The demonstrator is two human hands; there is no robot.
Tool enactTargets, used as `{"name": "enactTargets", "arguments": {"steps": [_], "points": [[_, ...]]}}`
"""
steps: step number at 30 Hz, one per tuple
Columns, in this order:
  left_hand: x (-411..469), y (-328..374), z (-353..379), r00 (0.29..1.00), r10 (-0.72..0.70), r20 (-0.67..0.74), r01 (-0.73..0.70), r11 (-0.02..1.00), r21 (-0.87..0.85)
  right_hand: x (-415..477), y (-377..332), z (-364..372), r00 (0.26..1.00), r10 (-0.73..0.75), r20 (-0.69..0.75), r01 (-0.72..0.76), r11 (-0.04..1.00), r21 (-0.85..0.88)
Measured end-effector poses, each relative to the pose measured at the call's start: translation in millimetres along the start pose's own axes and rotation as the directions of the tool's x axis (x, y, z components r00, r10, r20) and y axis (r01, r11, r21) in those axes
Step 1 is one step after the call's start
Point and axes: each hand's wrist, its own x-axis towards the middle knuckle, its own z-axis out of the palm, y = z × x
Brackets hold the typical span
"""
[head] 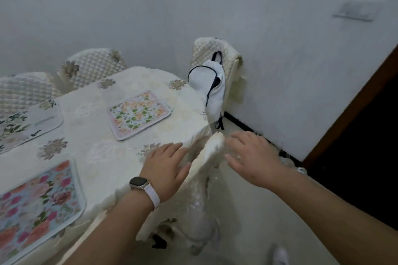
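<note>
Smoothing the tablecloth (90, 135) corner works best with the left hand (165, 168) pressing flat-fingered while the spread, empty right hand (254, 157) tugs.

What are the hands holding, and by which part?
Nothing gripped. The left hand lies flat on the cream embroidered tablecloth near its corner; the right hand is open beside the raised fold.

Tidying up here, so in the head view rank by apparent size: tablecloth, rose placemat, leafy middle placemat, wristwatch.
tablecloth
rose placemat
leafy middle placemat
wristwatch
The rose placemat lies nearer the camera, so the placemats' order is unsure.
</note>
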Motion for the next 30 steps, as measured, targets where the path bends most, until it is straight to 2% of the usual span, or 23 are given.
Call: {"name": "enactTargets", "arguments": {"steps": [8, 14, 22, 26, 30], "points": [[137.9, 162.6, 50.7, 0.996, 0.092, 0.005, -0.092, 0.996, 0.017, -1.9, 195.4, -41.2, 0.999, 0.033, 0.019, -0.033, 0.999, 0.018], [199.7, 237.8, 58.0, 0.990, 0.130, -0.046, -0.130, 0.991, 0.016, 16.9, 286.4, -62.9, 1.000, 0.016, 0.008, -0.016, 0.999, 0.034], [263.3, 245.9, 67.3, 0.994, 0.109, 0.010, -0.110, 0.993, 0.051, 62.3, 332.7, -63.1, 1.000, 0.009, 0.019, -0.010, 0.996, 0.086], [297.5, 223.9, 81.5, 0.998, 0.065, 0.015, -0.065, 0.998, 0.008, 97.1, 349.0, -59.1, 0.999, -0.012, 0.043, 0.009, 0.997, 0.081], [340.7, 188.9, 97.6, 0.999, 0.031, -0.037, -0.032, 0.999, -0.030, 154.5, 362.3, -53.1, 0.999, -0.027, 0.046, 0.025, 0.998, 0.052]]}}
